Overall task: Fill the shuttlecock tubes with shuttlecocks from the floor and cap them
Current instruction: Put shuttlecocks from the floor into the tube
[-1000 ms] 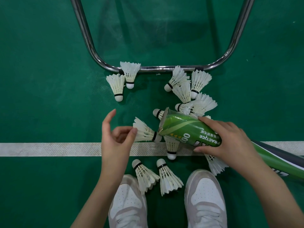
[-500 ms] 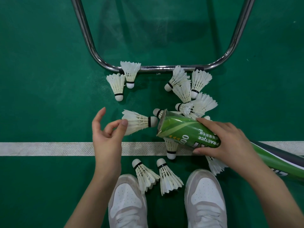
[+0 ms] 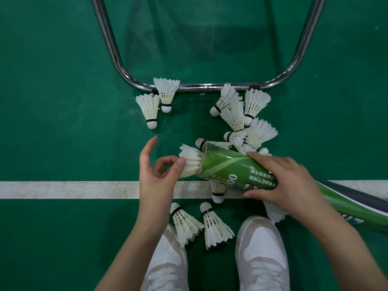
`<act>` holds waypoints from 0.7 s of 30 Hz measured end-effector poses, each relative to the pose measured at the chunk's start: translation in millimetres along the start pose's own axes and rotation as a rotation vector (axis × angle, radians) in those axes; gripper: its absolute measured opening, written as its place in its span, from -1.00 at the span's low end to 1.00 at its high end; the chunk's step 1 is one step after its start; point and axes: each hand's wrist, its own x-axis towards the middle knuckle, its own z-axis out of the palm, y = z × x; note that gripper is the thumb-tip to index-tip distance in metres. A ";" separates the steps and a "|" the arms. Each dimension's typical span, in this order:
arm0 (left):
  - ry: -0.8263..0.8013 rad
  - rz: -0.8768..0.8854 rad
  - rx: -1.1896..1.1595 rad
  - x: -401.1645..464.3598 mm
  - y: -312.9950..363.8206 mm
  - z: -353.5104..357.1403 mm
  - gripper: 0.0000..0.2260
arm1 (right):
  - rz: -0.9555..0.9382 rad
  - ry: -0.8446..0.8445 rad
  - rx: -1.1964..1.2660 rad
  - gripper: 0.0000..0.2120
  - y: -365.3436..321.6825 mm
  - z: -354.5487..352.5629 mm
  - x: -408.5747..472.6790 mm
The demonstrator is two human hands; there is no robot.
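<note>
My right hand (image 3: pixel 281 181) grips a green shuttlecock tube (image 3: pixel 226 169) that lies slanted just above the floor, its open mouth facing left. A white shuttlecock (image 3: pixel 189 162) sits cork-first in that mouth, with only its feathers sticking out. My left hand (image 3: pixel 157 179) pinches the feather rim between thumb and forefinger; the other fingers are spread. Several loose shuttlecocks lie on the green floor: two at the upper left (image 3: pixel 149 110), a cluster at the upper right (image 3: pixel 233 116), two between my shoes (image 3: pixel 212 227), and one under the tube (image 3: pixel 218 191).
A bent chrome bar (image 3: pixel 201 88) runs across the floor behind the shuttlecocks. A white court line (image 3: pixel 63 190) crosses under my hands. My two white shoes (image 3: pixel 262 261) stand at the bottom edge. The tube's far end (image 3: pixel 357 206) reaches the right border.
My left hand carried the shuttlecock right from the floor, and its cork and base have gone into the tube mouth. My right hand kept the tube nearly still.
</note>
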 end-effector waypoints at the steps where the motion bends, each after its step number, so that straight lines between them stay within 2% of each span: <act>1: -0.006 0.001 -0.003 0.3 -0.2 1.6 -0.46 | -0.002 0.004 0.003 -0.16 -0.3 0.1 -0.2; 13: -0.109 -0.044 -0.044 2.6 -5.6 15.9 -0.51 | 0.001 -0.007 0.002 -0.14 -2.1 -0.2 -0.3; 18: -0.270 -0.030 0.105 6.0 -7.2 15.8 -0.41 | 0.010 -0.037 -0.019 -0.13 -2.9 -1.3 0.9; 21: -0.311 -0.006 0.205 7.6 -7.2 14.6 -0.36 | 0.012 -0.037 -0.015 -0.13 -2.8 -1.8 0.5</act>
